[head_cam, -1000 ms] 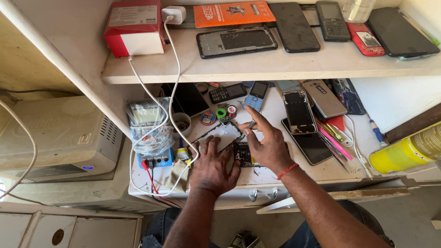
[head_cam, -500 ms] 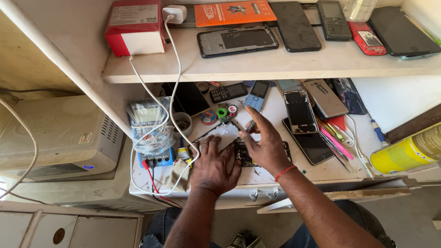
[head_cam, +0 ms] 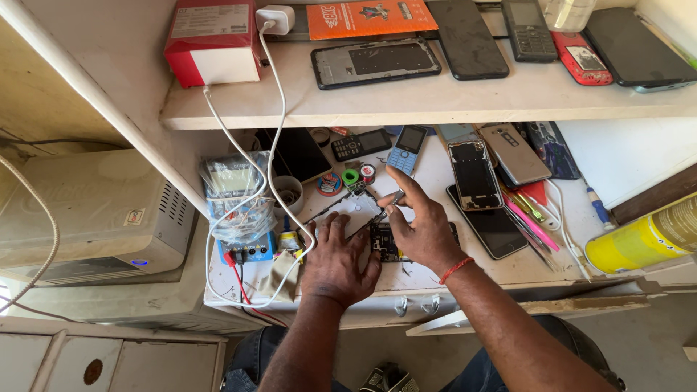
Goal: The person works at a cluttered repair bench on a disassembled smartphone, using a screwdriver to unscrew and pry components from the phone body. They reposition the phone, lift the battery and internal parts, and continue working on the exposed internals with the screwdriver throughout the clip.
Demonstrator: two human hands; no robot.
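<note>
My left hand lies flat on the white bench, its fingers pressing down the edge of an opened phone with a white back frame. My right hand hovers over the same phone and pinches a thin metal tool, probably tweezers, with its tip on the phone. A dark circuit board lies between the two hands.
Rolls of tape, a small cup, a blue keypad phone, several bare phones, pink and green tools, a bagged meter with cables and a yellow can crowd the bench. More phones and a red box sit on the upper shelf.
My right hand has shifted slightly toward the top of the opened phone with the tool. My left hand stays pressed on the phone.
</note>
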